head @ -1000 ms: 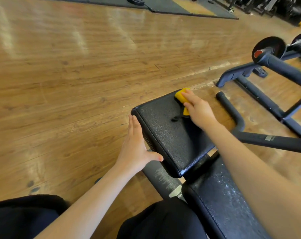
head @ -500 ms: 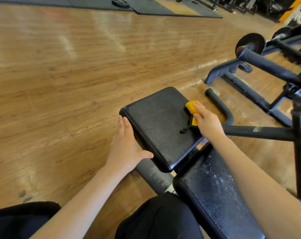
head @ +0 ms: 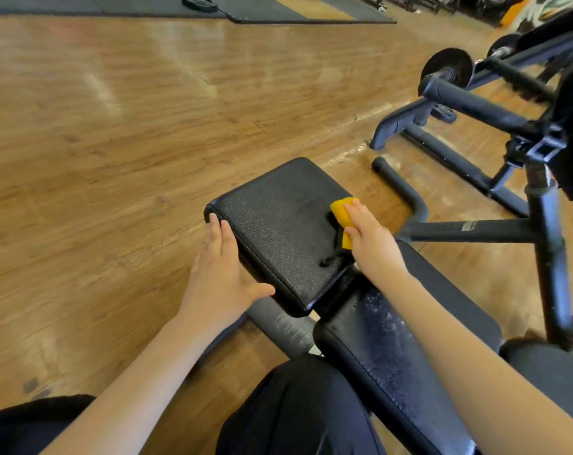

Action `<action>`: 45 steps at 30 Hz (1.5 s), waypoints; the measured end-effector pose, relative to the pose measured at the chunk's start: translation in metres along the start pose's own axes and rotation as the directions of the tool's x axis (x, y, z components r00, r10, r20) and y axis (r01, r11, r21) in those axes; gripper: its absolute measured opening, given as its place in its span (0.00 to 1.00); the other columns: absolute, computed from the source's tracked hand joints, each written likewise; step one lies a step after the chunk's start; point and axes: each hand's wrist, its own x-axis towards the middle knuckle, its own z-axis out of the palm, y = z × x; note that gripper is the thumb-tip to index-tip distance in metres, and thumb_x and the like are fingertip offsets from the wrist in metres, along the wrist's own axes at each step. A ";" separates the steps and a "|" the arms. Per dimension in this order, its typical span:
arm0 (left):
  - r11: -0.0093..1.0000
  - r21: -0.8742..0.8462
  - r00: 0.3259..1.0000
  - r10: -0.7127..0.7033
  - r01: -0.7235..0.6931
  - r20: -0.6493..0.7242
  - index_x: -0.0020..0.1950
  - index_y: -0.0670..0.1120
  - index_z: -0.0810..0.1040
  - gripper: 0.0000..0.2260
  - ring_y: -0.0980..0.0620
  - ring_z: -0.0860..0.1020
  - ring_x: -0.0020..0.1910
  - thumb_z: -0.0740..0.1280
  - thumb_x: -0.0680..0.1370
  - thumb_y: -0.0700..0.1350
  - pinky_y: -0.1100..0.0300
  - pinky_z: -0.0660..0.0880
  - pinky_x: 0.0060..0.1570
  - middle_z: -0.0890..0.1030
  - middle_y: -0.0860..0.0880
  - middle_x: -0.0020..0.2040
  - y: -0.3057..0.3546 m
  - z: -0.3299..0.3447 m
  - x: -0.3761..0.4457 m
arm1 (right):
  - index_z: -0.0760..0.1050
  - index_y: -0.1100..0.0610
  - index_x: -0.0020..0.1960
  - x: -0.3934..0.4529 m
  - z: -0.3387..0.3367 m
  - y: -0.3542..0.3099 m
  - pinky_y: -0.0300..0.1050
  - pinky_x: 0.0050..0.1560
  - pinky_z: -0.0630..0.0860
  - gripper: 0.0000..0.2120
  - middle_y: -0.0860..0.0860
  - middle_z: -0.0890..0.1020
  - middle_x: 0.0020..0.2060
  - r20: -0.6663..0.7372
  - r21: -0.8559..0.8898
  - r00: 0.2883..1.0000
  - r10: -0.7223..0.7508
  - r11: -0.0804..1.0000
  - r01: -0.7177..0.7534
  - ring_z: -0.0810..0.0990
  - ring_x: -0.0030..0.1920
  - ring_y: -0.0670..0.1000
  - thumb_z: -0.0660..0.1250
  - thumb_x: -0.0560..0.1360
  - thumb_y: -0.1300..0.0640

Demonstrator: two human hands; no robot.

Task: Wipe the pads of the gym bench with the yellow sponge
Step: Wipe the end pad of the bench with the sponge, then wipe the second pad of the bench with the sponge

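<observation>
Both forearms reach forward and down from the near edge. The left hand (head: 221,274) lies flat against the left side of the small seat pad (head: 278,231), fingers straight and together pointing away, thumb spread along the pad's near edge — its grip is open, bracing rather than holding. The right hand (head: 372,239) comes in from the right with the wrist over the gap between the two pads, its fingers bent over the yellow sponge (head: 342,215) and pressing it onto the seat pad's right side; the grip is curled onto the sponge. A thin black cord (head: 332,254) trails from under that hand across the pad.

The long back pad (head: 386,356) runs toward the viewer, its surface speckled with pale flecks. On the bench frame (head: 288,326) below the seat pad there is white lettering, too small to read; a pale label on the black crossbar (head: 469,229) is also illegible.

A weight plate (head: 449,67) sits on a machine at right, on a wooden floor (head: 114,142)
</observation>
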 end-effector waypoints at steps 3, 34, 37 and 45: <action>1.000 0.007 1.000 0.006 -0.006 0.021 0.74 0.41 0.35 0.56 0.50 0.38 0.75 0.72 0.66 0.60 0.54 0.46 0.73 0.31 0.45 0.74 0.002 0.001 -0.001 | 0.57 0.56 0.73 0.013 -0.004 -0.001 0.44 0.71 0.53 0.21 0.51 0.55 0.75 -0.041 0.007 0.991 0.130 0.991 -0.130 0.53 0.75 0.52 0.53 0.80 0.60; 0.999 0.048 1.000 -0.011 0.012 -0.021 0.75 0.41 0.38 0.55 0.49 0.44 0.75 0.76 0.65 0.55 0.52 0.53 0.72 0.34 0.46 0.75 0.000 0.003 0.000 | 0.53 0.54 0.74 -0.091 0.035 -0.079 0.48 0.74 0.50 0.28 0.49 0.52 0.75 0.043 0.072 0.992 -0.116 0.991 0.113 0.47 0.75 0.51 0.60 0.78 0.56; 0.995 0.095 1.000 -0.008 0.008 0.000 0.75 0.41 0.38 0.57 0.49 0.44 0.75 0.76 0.64 0.55 0.51 0.53 0.73 0.34 0.45 0.75 0.001 -0.001 -0.001 | 0.52 0.54 0.74 -0.087 0.033 -0.075 0.47 0.73 0.52 0.28 0.49 0.52 0.75 0.059 0.023 0.990 -0.125 0.992 0.124 0.47 0.75 0.51 0.60 0.77 0.56; 0.997 0.072 0.997 0.005 -0.011 0.079 0.76 0.43 0.43 0.52 0.49 0.43 0.76 0.76 0.66 0.53 0.50 0.52 0.73 0.38 0.45 0.76 0.019 -0.004 -0.015 | 0.71 0.58 0.65 -0.099 0.034 -0.075 0.54 0.62 0.73 0.29 0.56 0.70 0.68 -0.023 -0.088 0.929 -0.369 0.927 0.365 0.66 0.70 0.59 0.69 0.66 0.71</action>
